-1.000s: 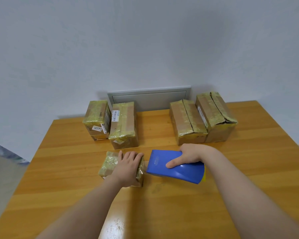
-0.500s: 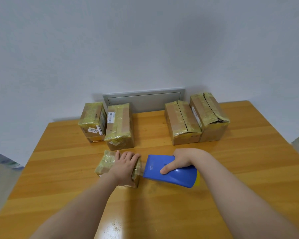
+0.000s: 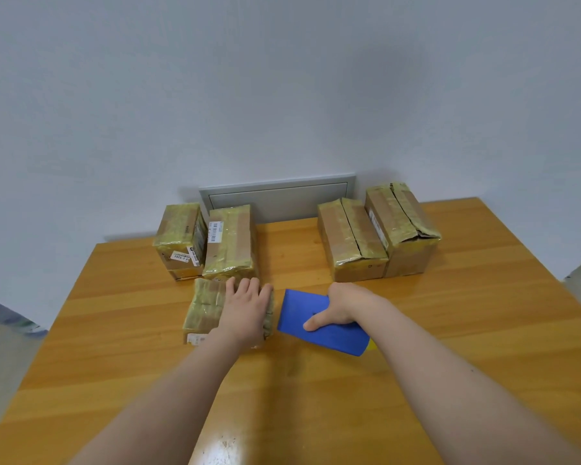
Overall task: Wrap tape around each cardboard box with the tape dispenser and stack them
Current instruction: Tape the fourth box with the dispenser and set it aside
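My left hand (image 3: 245,310) lies flat, fingers relaxed, on a small taped cardboard box (image 3: 203,305) on the worktop (image 3: 467,330). My right hand (image 3: 341,305) grips the blue tape dispenser (image 3: 316,327) just beside it. A rear box (image 3: 232,253) carries a white barcode label (image 3: 215,231), too small to read.

Taped box (image 3: 204,307) – blue dispenser (image 3: 299,313) just R

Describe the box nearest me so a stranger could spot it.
On the wooden table, four boxes stand at the back in pairs. A smaller box lies before the left pair. Only it lies under the left hand, beside the blue dispenser.
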